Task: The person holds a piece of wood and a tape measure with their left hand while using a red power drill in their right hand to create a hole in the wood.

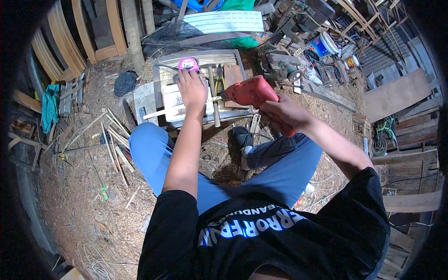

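Red power drill at the right side of the low wooden counter, nose pointing left, right hand wrapped round its grip. Left hand lies over a pale wooden block, fingertips near a pink tape measure; whether it grips anything, cannot tell. Yellow-handled pliers lie between block and drill.
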